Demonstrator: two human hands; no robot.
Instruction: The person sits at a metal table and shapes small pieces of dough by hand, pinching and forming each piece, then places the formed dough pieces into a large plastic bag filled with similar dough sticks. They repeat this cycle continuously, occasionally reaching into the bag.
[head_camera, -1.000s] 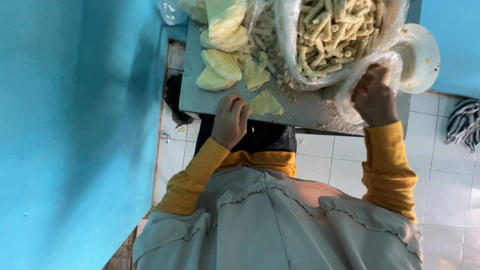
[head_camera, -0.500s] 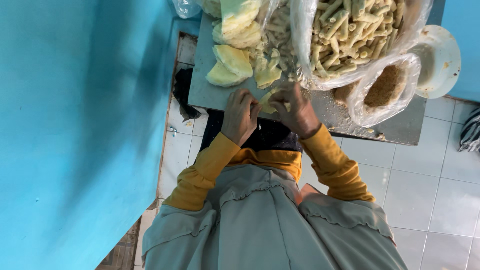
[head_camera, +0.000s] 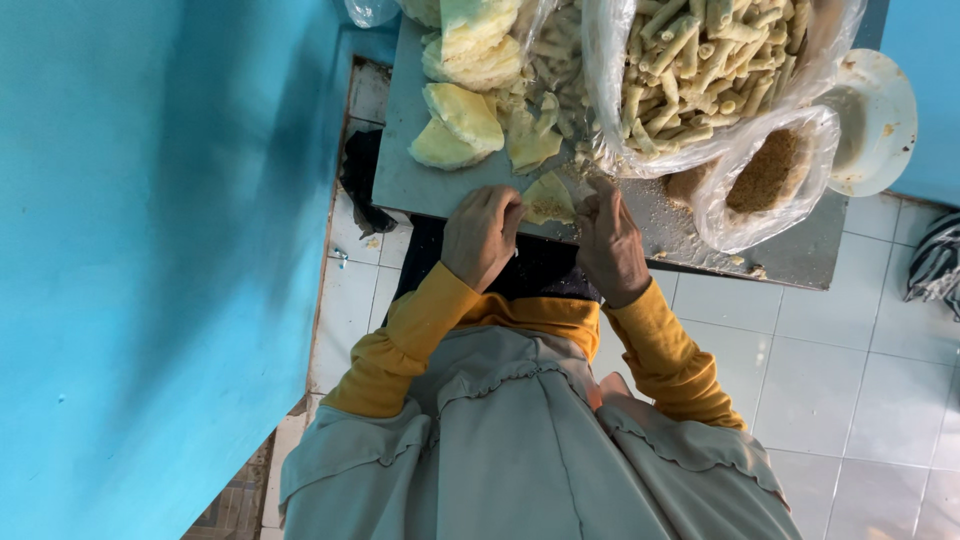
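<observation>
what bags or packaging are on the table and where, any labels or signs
Large clear plastic bag: far right part of the table, open, full of pale yellow rolled sticks.
Small clear plastic bag: in front of it, beside the white plate, holding brown crumbs.
Clear plastic wrap: far middle, round a stack of pale yellow sheets.
No labels, signs or screens visible.
</observation>
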